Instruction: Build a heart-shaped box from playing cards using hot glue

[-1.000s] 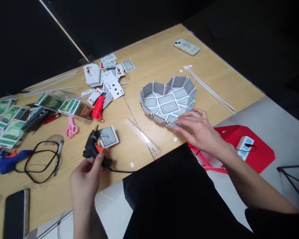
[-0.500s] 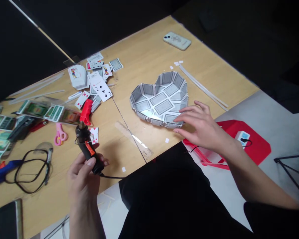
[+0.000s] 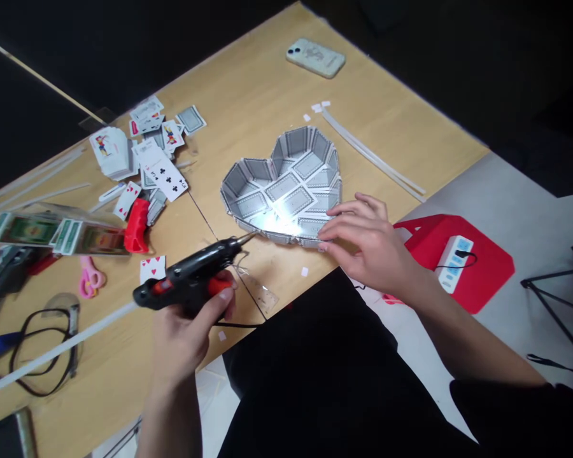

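Observation:
A black hot glue gun [image 3: 195, 270] with an orange trigger is gripped in my left hand [image 3: 191, 334]. A long white glue stick [image 3: 67, 346] sticks out of its back end. The gun's metal nozzle reaches the near-left rim of a heart-shaped box [image 3: 286, 197] made of grey-backed playing cards; whether it touches I cannot tell. My right hand [image 3: 367, 238] pinches the box's near-right wall between thumb and fingers. Light glares off the box's floor. Partly behind the gun lies a clear ruler [image 3: 258, 286].
Loose playing cards [image 3: 162, 172] pile up at the left, near a red tool handle [image 3: 137, 226] and pink scissors [image 3: 91, 278]. Glue sticks [image 3: 372, 152] and a phone [image 3: 316, 57] lie beyond the box. A power strip [image 3: 454, 264] rests on something red beside the table.
My left hand has turned the glue gun from upright to pointing right, bringing its nozzle to the box. My right hand has closed on the box wall. The view has shifted.

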Action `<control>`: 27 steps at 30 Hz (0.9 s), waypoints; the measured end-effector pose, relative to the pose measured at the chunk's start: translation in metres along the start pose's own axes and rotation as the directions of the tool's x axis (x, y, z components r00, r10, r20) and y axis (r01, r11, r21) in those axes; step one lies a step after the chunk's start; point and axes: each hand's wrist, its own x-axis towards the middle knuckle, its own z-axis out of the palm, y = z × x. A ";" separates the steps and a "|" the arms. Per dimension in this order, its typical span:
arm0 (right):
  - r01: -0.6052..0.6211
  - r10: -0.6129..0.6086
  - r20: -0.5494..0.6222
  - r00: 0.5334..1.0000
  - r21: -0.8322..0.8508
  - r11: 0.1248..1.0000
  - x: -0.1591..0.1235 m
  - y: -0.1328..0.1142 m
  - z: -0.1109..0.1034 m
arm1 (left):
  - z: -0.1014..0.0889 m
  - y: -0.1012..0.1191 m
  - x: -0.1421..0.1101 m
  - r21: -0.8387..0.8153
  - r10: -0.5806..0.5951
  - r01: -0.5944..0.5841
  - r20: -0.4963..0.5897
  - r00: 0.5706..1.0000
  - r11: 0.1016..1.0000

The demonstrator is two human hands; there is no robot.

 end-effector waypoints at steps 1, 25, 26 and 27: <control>-0.013 0.013 -0.001 1.000 0.009 1.000 0.000 -0.001 0.000 | 0.002 0.001 0.002 0.083 0.002 -0.004 0.027 1.000 0.997; 0.017 -0.017 0.002 1.000 0.026 1.000 0.002 0.005 -0.010 | 0.050 0.030 0.044 0.509 0.224 -0.424 0.408 0.885 0.749; 0.014 -0.015 0.009 1.000 0.030 0.999 0.002 0.005 -0.010 | 0.051 0.030 0.044 0.513 0.225 -0.427 0.409 0.884 0.744; 0.011 -0.011 0.014 1.000 0.033 0.999 0.002 0.005 -0.011 | 0.051 0.030 0.045 0.519 0.225 -0.426 0.407 0.885 0.741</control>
